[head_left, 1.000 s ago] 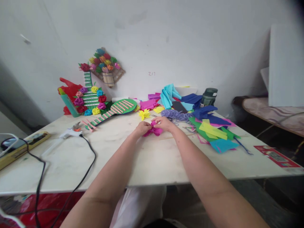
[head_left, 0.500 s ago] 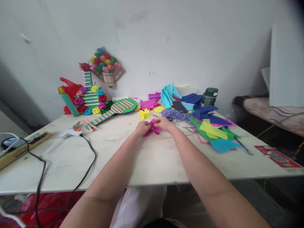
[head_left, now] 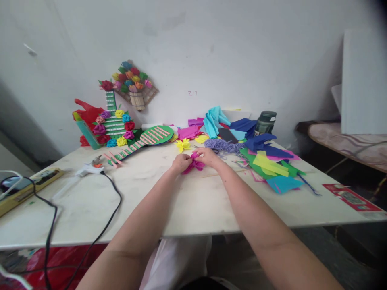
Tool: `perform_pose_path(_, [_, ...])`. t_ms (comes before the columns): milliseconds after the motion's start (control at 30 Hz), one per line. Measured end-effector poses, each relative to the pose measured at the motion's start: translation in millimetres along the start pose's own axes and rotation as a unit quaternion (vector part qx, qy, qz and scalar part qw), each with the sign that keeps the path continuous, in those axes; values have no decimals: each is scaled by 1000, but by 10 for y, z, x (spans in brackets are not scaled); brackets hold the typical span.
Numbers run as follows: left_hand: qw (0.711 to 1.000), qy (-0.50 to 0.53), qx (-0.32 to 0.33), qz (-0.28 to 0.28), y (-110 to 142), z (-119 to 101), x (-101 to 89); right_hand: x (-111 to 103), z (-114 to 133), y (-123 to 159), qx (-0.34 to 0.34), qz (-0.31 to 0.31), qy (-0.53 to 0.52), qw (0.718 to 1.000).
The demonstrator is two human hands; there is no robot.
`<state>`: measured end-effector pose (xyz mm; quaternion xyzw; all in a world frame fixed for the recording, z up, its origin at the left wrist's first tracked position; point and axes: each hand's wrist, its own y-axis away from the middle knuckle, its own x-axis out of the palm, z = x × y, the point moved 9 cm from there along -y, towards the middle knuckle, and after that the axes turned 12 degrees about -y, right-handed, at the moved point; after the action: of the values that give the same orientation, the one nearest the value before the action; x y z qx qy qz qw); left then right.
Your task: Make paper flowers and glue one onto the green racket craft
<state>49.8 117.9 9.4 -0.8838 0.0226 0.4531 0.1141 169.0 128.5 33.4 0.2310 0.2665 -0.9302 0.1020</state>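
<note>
A magenta paper flower (head_left: 197,165) is held between my two hands over the middle of the table (head_left: 199,205). My left hand (head_left: 181,162) pinches its left side. The fingers of my right hand (head_left: 207,157) are closed on its upper right petals. Part of the flower is hidden behind the fingers. Just beyond my hands lies a yellow paper flower (head_left: 183,145). Purple yarn (head_left: 225,146) is heaped behind my right hand, with scissors (head_left: 215,151) partly showing beside it. A thin stick (head_left: 211,175) lies near my right wrist.
Colourful paper sheets (head_left: 269,165) spread at the right, near a dark green bottle (head_left: 266,122). Left stand a guitar-shaped craft (head_left: 115,125) and a green paddle-like one (head_left: 151,139). A white glue gun (head_left: 90,170) trails a black cord near a power strip (head_left: 33,187).
Both hands stay on the magenta flower, with only a slight shift of the petals and fingers. The whole view has moved a little; the other things lie as before.
</note>
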Motion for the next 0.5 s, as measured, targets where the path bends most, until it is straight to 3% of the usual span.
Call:
perform_pose_path(167, [999,37,-24,-3,2,26,-1,10,-84,3,60,-32,-65,996])
perform_pose_path(333, [986,156,-66,8,46,86,28,6,192,3,-70,-9,-47,996])
perform_pose_path(500, [974,216,-62,-9,74,86,7,1,202,19,-74,-5,36,997])
